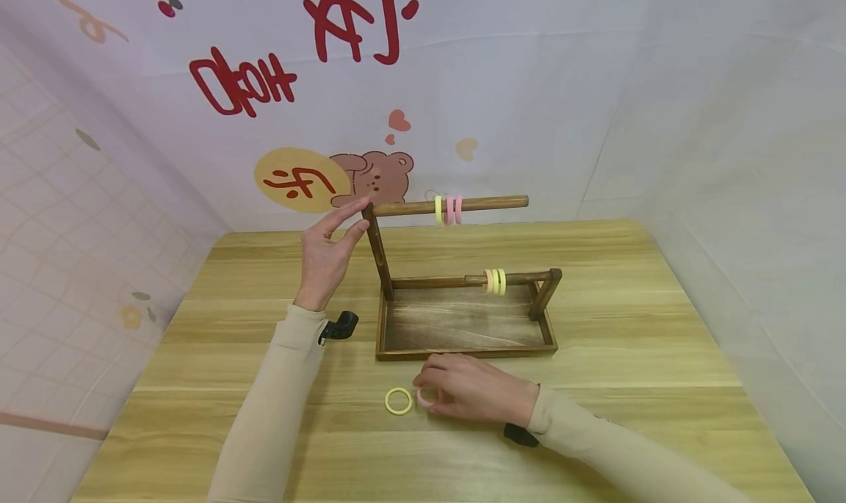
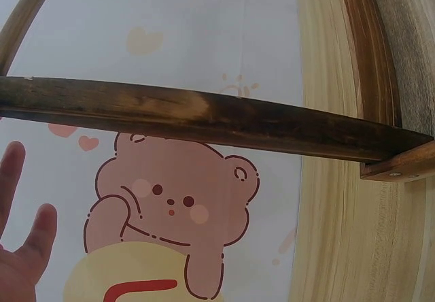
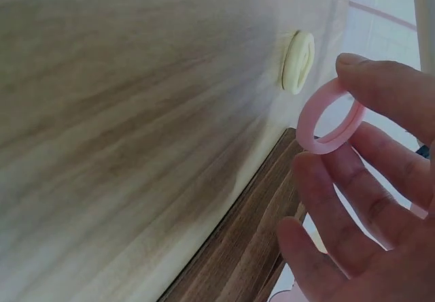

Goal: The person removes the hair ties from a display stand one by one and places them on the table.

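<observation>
A wooden stand with a tray base rises from the table. My left hand is at the top of its tall left post, fingers extended; contact with the wood is hard to judge. My right hand pinches a pink ring between thumb and fingers, in front of the tray. Just left of that ring, a yellow ring lies flat on the table. On the upper rod hang a yellow ring and two pink rings. One orange and two yellow rings hang on the lower rod.
The stand's short right post supports the lower rod's right end. The upper rod's right end is free. A printed cloth with a bear drawing stands behind the wood-grain table.
</observation>
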### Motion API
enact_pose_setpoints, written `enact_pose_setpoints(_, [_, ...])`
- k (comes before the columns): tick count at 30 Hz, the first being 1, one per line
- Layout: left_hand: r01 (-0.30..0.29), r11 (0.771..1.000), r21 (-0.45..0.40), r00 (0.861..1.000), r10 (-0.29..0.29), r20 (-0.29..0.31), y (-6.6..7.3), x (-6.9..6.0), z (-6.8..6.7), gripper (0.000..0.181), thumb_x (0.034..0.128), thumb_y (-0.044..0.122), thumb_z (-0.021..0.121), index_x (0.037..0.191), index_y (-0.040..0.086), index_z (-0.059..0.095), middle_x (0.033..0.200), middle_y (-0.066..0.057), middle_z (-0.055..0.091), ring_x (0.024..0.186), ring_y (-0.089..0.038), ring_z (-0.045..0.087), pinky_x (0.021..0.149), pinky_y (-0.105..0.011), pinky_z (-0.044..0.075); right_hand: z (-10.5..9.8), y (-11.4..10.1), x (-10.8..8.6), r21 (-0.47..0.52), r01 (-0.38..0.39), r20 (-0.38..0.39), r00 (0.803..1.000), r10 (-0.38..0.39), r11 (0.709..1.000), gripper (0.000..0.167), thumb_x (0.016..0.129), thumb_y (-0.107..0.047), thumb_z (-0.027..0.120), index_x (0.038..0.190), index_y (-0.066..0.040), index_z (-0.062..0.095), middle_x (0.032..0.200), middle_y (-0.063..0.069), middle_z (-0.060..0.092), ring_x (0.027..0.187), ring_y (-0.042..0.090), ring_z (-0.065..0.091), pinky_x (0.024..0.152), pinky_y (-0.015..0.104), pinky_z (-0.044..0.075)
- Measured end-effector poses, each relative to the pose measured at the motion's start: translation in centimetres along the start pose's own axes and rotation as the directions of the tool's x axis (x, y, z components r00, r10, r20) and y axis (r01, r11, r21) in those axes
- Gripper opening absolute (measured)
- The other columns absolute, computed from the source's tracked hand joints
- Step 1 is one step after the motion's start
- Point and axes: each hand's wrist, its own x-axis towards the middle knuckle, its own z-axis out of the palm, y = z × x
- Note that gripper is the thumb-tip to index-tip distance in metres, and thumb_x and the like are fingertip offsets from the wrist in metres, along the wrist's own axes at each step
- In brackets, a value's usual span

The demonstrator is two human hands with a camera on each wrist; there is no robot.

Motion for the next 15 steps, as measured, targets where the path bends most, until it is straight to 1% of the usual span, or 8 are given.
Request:
enact_pose_setpoints(2, [0.002,1.000,0.002,1.000,-0.002,0.002,0.5,-0.1,0.0,0.033,0.0962,-0.001,0.071,0.129,-0.001,0.071,0.133,-0.014,0.069,0.131,-0.023,0.060,0.115,-0.037,0.042,0.1,0.0,0.1,-0.011,-0.003,0.003,1.000,0.004,1.000,0.033,0.090,-0.022,0.083,0.119,-0.012,0.073,0.113,-0.005,0.066,0.086,-0.002,0.059,0.083,0.008,0.047])
enact_pose_setpoints(4, [0.004,1.000,0.005,1.000,-0.004,0.006,1.3,-0.1,0.0,0.032,0.0967,-0.002,0.070,0.129,-0.004,0.070,0.133,-0.015,0.068,0.131,-0.025,0.060,0.115,-0.037,0.042,0.1,0.0,0.2,-0.023,-0.008,0.010,1.000,0.009,1.000,0.031,0.090,-0.022,0.083,0.118,-0.013,0.073,0.112,-0.005,0.066,0.085,-0.003,0.057,0.082,0.009,0.047])
enact_pose_setpoints(6, [0.005,1.000,0.006,1.000,-0.005,0.010,2.2,-0.2,0.0,0.032,0.0971,-0.001,0.070,0.129,-0.005,0.069,0.133,-0.014,0.069,0.131,-0.024,0.060,0.115,-0.037,0.042,0.2,0.0,0.3,-0.037,-0.014,0.020,1.000,0.015,0.999,0.028,0.090,-0.023,0.083,0.116,-0.014,0.074,0.110,-0.006,0.066,0.085,-0.003,0.056,0.082,0.011,0.048])
enact_pose_setpoints(8, [0.008,1.000,0.007,1.000,-0.008,0.012,2.7,-0.3,0.0,0.033,0.0970,-0.002,0.070,0.129,-0.004,0.069,0.133,-0.013,0.069,0.131,-0.024,0.060,0.115,-0.037,0.042,0.3,0.1,0.4,-0.049,-0.018,0.033,0.999,0.020,0.999,0.027,0.090,-0.023,0.083,0.114,-0.015,0.074,0.109,-0.007,0.066,0.087,-0.002,0.057,0.082,0.013,0.049])
enact_pose_setpoints(11, [0.011,1.000,0.012,1.000,-0.011,0.012,2.9,-0.3,-0.1,0.033,0.0970,-0.001,0.070,0.130,-0.003,0.069,0.133,-0.012,0.069,0.131,-0.024,0.060,0.114,-0.037,0.043,0.3,0.1,0.4,-0.056,-0.040,0.066,0.997,0.043,0.998,0.028,0.089,-0.025,0.083,0.113,-0.016,0.074,0.108,-0.007,0.066,0.090,0.000,0.058,0.085,0.017,0.051])
enact_pose_setpoints(15, [0.015,1.000,0.014,1.000,-0.015,0.010,2.8,-0.3,-0.1,0.033,0.0968,-0.001,0.070,0.129,-0.002,0.071,0.133,-0.015,0.068,0.131,-0.025,0.060,0.115,-0.038,0.042,0.4,0.1,0.5,-0.055,-0.077,0.108,0.991,0.082,0.996,0.033,0.087,-0.029,0.085,0.116,-0.016,0.074,0.109,-0.007,0.067,0.095,0.002,0.061,0.089,0.021,0.052])
